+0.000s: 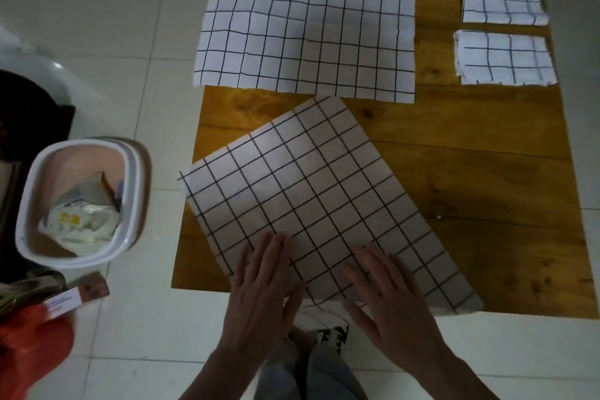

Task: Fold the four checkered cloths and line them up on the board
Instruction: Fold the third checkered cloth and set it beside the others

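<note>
A square wooden board (470,172), brown with dark grain lines, lies flat on a pale tiled floor (113,26). At the board's far left corner a large checkered cloth (305,29) is spread open, its left and far edges reaching past the board onto the tiles. Along the right edge, at the far corner, two small folded cloths sit one behind the other: the farther one (505,0) and the nearer one (506,58), apart by a thin strip of wood. A fourth cloth (308,198) lies askew across the near left part, its near corner apparently hanging over the near edge. Left of the board, a white bin (29,204) stands on the floor.
</note>
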Motion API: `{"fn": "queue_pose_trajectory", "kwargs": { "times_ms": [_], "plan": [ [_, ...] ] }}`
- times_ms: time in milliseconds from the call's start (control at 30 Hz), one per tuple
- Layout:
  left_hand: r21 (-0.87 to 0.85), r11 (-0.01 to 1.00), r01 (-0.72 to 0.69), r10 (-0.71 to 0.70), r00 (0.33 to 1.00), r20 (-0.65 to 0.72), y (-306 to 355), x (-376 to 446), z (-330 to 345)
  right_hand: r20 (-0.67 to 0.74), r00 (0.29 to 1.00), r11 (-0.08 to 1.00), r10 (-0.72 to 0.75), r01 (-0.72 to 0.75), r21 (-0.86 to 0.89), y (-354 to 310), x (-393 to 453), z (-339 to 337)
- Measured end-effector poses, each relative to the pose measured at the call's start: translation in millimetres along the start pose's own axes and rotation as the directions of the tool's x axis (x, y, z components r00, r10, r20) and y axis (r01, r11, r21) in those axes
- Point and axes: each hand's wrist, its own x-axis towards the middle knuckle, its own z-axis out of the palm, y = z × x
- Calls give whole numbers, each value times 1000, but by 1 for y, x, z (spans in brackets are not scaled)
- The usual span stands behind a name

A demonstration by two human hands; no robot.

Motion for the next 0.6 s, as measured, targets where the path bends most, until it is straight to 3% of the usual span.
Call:
{"fn": "queue_pose_trajectory", "kwargs": {
  "times_ms": [133, 267, 600],
  "plan": [
    [27, 998, -51, 51, 999, -16, -12, 8, 0, -84, 996, 998, 24, -20, 53, 19, 27, -3],
    [59, 993, -99, 101, 995, -24, -22, 16, 0, -98, 995, 1000, 16, -16, -3, 50, 60, -6],
    [29, 989, -143, 145, 986, -86, -36, 38, -3, -221, 971, 995, -89, 96, 22, 71, 79, -12]
  ]
}}
